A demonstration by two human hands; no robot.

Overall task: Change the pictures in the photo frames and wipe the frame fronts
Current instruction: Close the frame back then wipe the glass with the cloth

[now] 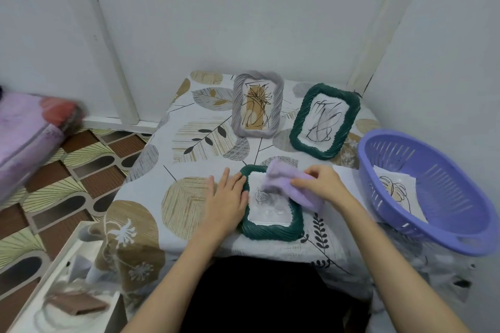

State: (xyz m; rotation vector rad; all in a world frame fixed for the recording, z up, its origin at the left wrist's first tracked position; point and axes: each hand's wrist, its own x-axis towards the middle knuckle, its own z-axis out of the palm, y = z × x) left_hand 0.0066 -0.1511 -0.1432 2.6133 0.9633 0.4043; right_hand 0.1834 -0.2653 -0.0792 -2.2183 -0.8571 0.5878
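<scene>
- Table (189, 159) under a leaf-printed cloth carries everything: it stands in a corner of the room, and the work sits near its front edge, just ahead of the person.
- Lilac slotted plastic basket (460, 235) rests at the table's right edge with a line-drawn picture sheet (392, 189) lying inside it; it is close to the right arm.
- Dark green rope-edged photo frame (270, 232) lies flat near the front edge, glass side up, long axis running from the front edge toward the back, a pale rose picture showing under the glass.
- Two more frames are propped toward the back edge: a grey rope-edged frame (257, 132) in the middle and a second green rope-edged frame (323, 153) toward the back right corner, both well apart from the hands.
- Lilac fleecy cloth (281, 178) lies over the flat frame's far right corner and spills past its right side.
- Left hand (230, 194) lies flat, fingers straight, pressing on the frame's left rim to steady it; it grasps nothing.
- Right hand (322, 184) pinches the bunched cloth. The unwiped glass appears to lie from it toward the front left, so the next stroke probably runs down the long axis.
</scene>
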